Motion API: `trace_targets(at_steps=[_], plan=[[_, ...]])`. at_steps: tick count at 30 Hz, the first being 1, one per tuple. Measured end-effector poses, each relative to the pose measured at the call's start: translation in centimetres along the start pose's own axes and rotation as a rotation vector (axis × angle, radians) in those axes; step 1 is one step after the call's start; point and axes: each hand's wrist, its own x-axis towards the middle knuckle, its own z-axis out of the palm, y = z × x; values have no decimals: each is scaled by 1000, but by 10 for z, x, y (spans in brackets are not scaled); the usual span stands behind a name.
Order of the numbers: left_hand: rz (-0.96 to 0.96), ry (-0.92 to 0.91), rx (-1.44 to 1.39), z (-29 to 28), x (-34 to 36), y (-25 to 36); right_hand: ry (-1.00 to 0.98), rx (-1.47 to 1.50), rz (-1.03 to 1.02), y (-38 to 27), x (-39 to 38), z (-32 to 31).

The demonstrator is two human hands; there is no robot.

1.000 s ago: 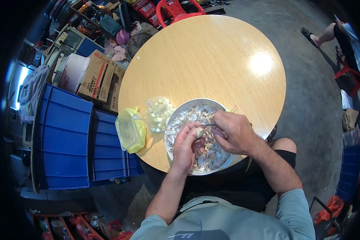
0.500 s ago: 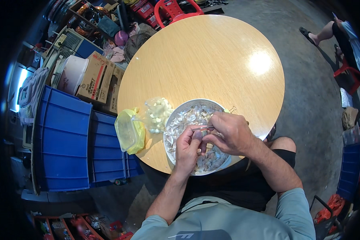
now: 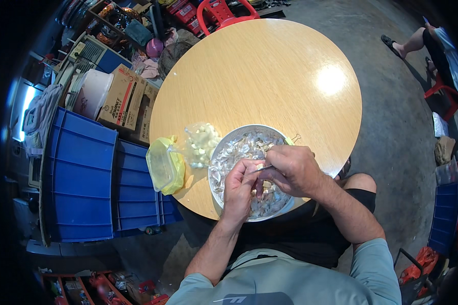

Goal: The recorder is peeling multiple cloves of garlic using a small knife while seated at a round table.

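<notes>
Over a white round bowl (image 3: 213,190) at the table's near edge, both my hands work close together. Pinched in the fingertips of my left hand (image 3: 237,187) is a small pale garlic clove (image 3: 260,166). My right hand (image 3: 296,170) is closed on a small knife (image 3: 267,168), its thin dark blade against the clove. Whitish and greyish garlic cloves and skins (image 3: 239,147) fill the bowl, partly hidden under my hands. Left of the bowl lies a clear plastic bag (image 3: 202,145) of pale peeled cloves.
A clear tub in a yellow bag (image 3: 167,165) sits at the left edge of the round wooden table (image 3: 259,71). Blue bins (image 3: 81,178) and a cardboard box (image 3: 123,99) stand to the left. A red chair (image 3: 226,12) is behind; another person sits at far right.
My left thumb and fingers have shifted, and the pale clove now shows between the fingertips. The knife blade has come into view beside it. My arms have barely moved.
</notes>
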Motion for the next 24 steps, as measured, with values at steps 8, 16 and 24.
trace_targets(at_steps=[8,16,24], plan=[[95,24,87,6,2,3,25,3,55,6,-2,2],[82,33,59,7,4,2,-36,51,126,3,-2,-3],[-69,219,-275,9,15,6,-111,146,69,-4,-1,-5]])
